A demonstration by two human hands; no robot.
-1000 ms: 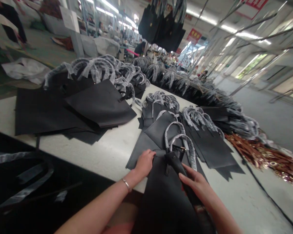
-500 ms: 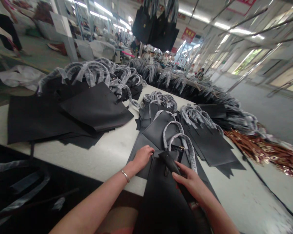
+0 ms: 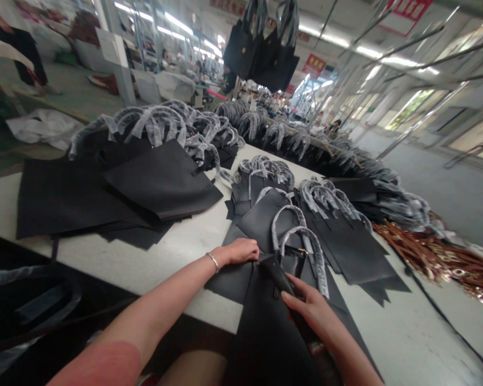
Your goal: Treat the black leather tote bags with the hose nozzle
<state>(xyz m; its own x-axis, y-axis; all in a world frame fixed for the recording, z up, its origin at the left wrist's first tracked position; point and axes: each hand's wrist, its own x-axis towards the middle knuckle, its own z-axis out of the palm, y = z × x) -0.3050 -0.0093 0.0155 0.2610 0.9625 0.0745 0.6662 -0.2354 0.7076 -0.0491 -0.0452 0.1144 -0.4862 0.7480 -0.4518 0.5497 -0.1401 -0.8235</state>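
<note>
A black bag panel (image 3: 265,327) with two plastic-wrapped handles (image 3: 316,249) lies at the table's near edge and hangs over it. At its upper left corner my left hand (image 3: 242,251) is closed, fingers pinching the edge of the panel. My right hand (image 3: 309,300) wraps round a black tube-shaped hand tool (image 3: 277,274) with a small red mark. The tool's front end rests close above the panel, just right of my left fingers. Its rear is hidden by my right hand and the dark bag.
Black bag pieces with wrapped handles lie in piles at the left (image 3: 165,179), middle and right (image 3: 350,246). Brown straps with metal fittings (image 3: 434,252) are heaped at far right. A black cable (image 3: 446,311) crosses the white table (image 3: 402,332). Finished-looking bags (image 3: 261,53) hang overhead.
My left hand has shifted slightly right and its wrist has turned, with the forearm now lying flatter. My right hand and the tool stay almost in place. The view has tilted a little.
</note>
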